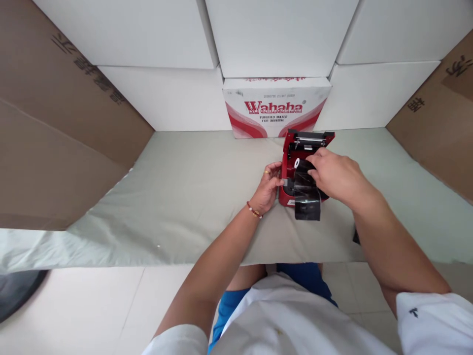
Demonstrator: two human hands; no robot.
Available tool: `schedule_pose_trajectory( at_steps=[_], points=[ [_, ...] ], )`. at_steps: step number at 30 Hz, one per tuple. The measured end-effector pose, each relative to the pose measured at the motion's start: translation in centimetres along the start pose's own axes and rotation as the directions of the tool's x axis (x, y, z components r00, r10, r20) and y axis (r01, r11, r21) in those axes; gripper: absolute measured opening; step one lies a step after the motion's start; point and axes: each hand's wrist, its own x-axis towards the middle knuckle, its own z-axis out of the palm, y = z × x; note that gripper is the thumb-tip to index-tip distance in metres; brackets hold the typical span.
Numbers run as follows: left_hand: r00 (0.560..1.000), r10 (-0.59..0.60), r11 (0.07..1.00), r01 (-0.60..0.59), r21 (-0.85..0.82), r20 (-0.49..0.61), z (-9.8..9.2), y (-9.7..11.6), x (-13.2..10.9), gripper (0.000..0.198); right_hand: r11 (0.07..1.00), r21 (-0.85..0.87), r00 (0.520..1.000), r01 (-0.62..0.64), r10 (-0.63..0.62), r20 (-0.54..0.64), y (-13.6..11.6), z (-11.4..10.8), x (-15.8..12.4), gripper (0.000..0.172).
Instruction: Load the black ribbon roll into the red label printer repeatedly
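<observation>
A small red and black printer (284, 196) stands on the covered table with its lid (310, 135) tilted up and back. My left hand (269, 186) grips the printer's left side, fingers along the outer wall and thumb on the front corner. Inside the open body is a roll of black film (307, 199) with a white core showing at its left end. A loose length of the glossy film hangs over the printer's front. My right hand (334, 173) pinches the roll from the right, its fingertips partly hiding the roll.
Behind the printer stands a white and red water carton (275, 108), backed by stacked white boxes (269, 34). Brown cardboard boxes (55, 123) flank the table on both sides. A dark object (355, 235) lies partly hidden by my right forearm. A pale green cloth (185, 197) covers the table.
</observation>
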Motion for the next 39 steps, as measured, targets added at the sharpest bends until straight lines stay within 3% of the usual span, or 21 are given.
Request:
schedule_pose_trajectory(
  at_steps=[4,11,13,15,17,19,21,23,25,27,29,30,32,34,37,39],
  points=[
    [1.000,0.005,1.000,-0.005,-0.007,-0.011,0.0,-0.1,0.1,0.059,0.999,-0.045,1.000,-0.011,0.011,-0.005,-0.8,1.4,2.0,0.035],
    [0.999,0.033,0.999,-0.033,0.042,-0.004,-0.2,-0.7,0.4,0.059,0.998,0.042,0.999,-0.044,0.044,0.011,0.1,3.7,5.4,0.031],
    [0.995,0.087,0.991,-0.082,0.108,-0.044,0.0,-0.8,0.0,0.055,0.997,0.056,0.998,-0.058,0.058,-0.008,0.1,3.7,5.7,0.031],
    [0.971,0.219,0.949,-0.189,0.253,-0.094,0.4,-0.5,-1.1,0.047,0.995,0.082,0.998,-0.058,0.059,-0.015,0.1,3.5,5.7,0.033],
    [0.910,0.412,0.811,-0.341,0.476,-0.050,0.8,0.2,-2.6,0.039,0.986,0.164,1.000,0.007,-0.004,-0.017,0.5,3.1,5.1,0.034],
    [0.806,0.578,0.566,-0.510,0.648,0.129,1.2,0.9,-4.2,0.036,0.939,0.323,0.993,0.119,-0.109,-0.048,1.0,2.4,3.9,0.031],
    [0.703,0.622,0.331,-0.636,0.697,0.345,1.5,1.3,-5.4,0.038,0.843,0.503,0.981,0.194,-0.153,-0.121,1.8,1.7,2.5,0.027],
    [0.646,0.592,0.167,-0.683,0.711,0.482,1.6,1.2,-6.0,0.044,0.765,0.614,0.969,0.197,-0.057,-0.239,2.4,0.9,1.0,0.025],
    [0.643,0.562,0.094,-0.675,0.732,0.520,1.7,0.8,-6.2,0.052,0.737,0.646,0.905,0.199,0.114,-0.409,3.1,0.4,0.1,0.026],
    [0.635,0.582,0.046,-0.650,0.758,0.509,1.8,0.5,-6.2,0.061,0.729,0.646,0.785,0.226,0.256,-0.564,3.7,0.2,-0.1,0.028],
    [0.590,0.632,-0.045,-0.619,0.784,0.502,2.0,0.5,-6.1,0.065,0.739,0.628,0.692,0.243,0.322,-0.646,4.5,0.4,0.4,0.032],
    [0.565,0.648,-0.098,-0.602,0.792,0.510,2.1,0.6,-6.0,0.065,0.761,0.603,0.675,0.238,0.318,-0.666,5.0,0.5,0.9,0.035],
    [0.539,0.644,-0.179,-0.583,0.792,0.542,2.4,0.8,-5.8,0.062,0.832,0.513,0.679,0.213,0.252,-0.690,5.7,1.0,2.1,0.042],
    [0.542,0.613,-0.215,-0.587,0.781,0.576,2.6,0.9,-5.6,0.059,0.890,0.406,0.701,0.208,0.154,-0.696,6.0,1.4,3.4,0.050],
    [0.569,0.587,-0.231,-0.565,0.792,0.577,2.6,0.7,-5.6,0.059,0.911,0.345,0.751,0.227,0.062,-0.657,5.7,1.8,4.6,0.056],
    [0.548,0.629,-0.237,-0.541,0.807,0.552,2.4,0.5,-5.7,0.060,0.906,0.353,0.790,0.235,0.034,-0.612,5.2,1.9,4.9,0.056]
  ],
)
